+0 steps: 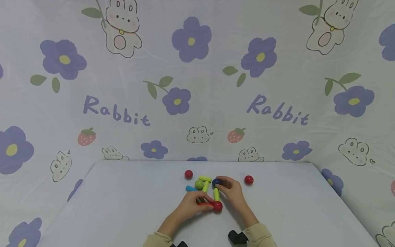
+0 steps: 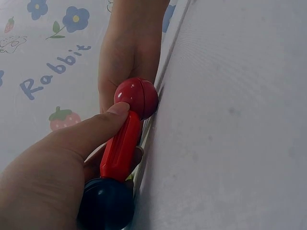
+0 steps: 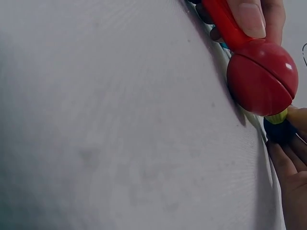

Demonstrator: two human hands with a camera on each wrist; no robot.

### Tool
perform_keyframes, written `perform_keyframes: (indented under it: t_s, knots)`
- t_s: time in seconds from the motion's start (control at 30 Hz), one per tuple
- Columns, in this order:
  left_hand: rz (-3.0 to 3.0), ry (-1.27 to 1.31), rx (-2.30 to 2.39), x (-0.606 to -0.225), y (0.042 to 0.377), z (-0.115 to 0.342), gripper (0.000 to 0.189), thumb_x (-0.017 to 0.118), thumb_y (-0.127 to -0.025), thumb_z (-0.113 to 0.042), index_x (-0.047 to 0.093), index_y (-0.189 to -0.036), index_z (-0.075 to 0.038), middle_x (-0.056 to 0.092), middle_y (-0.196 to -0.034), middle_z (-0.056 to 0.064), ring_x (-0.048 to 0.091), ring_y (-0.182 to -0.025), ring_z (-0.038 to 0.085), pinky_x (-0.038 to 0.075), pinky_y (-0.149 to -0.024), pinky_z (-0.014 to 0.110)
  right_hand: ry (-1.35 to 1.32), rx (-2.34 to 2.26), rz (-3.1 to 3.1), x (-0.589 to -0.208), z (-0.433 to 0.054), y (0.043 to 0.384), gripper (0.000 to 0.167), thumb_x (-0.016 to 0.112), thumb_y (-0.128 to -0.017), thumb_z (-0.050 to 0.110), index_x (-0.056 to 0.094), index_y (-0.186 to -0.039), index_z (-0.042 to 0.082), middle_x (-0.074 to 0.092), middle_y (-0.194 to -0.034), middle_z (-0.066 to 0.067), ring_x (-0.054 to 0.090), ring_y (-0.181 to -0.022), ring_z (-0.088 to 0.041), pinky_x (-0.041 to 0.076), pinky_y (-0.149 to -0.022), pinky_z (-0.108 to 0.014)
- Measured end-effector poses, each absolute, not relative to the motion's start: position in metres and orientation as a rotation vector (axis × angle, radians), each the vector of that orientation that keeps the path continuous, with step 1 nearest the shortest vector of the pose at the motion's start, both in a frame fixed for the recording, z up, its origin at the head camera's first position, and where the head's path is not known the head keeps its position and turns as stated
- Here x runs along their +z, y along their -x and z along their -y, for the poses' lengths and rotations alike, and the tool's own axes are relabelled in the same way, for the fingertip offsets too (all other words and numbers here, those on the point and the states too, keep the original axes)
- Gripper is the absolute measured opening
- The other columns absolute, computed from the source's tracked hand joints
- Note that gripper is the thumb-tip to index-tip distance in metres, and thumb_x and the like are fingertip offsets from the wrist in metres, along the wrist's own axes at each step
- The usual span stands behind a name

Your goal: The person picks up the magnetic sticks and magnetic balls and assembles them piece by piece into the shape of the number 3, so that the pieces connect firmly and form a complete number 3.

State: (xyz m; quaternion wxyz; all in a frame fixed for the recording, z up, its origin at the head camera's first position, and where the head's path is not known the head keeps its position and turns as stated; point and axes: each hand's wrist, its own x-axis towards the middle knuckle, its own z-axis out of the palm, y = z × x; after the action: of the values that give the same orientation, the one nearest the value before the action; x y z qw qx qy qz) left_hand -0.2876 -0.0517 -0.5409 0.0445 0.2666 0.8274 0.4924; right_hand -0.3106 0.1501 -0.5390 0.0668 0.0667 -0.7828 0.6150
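Near the middle of the white table, both hands are busy on a joined run of sticks and balls! The left hand pinches a red stick, thumb pressed along it just by the red ball at its right end. That stick lies crosswise, long axis running left to right, and the left wrist view shows a dark ball at its other end. From the red ball, a yellow stick points almost straight at the far edge, nearly square to the red one. And at its far end, the right hand grips a blue ball between thumb and fingers! Just left, two more yellow sticks form a T beside a green ball, with a blue stick poking out leftward. Two loose red balls sit apart, one either side.
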Motion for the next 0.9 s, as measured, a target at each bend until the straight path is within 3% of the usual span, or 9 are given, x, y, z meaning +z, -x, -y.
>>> perform_keyframes:
  t_s: [0.9]
  knots:
    - [-2.508, -0.807, 1.506, -0.5404, 0.2869, 0.0523, 0.017, 0.077, -0.084, -0.030, 0.075, -0.100, -0.025, 0.074, -0.091, -0.006, 0.061, -0.074, 0.000, 0.052, -0.070, 0.018, -0.222, 1.904, 2.345, -0.5412, -0.1510, 0.3088, 0.031, 0.067, -0.088, 0.001, 0.065, -0.119, 0.001, 0.066, -0.124, -0.019, 0.061, -0.121, -0.033, 0.052, -0.098, -0.026]
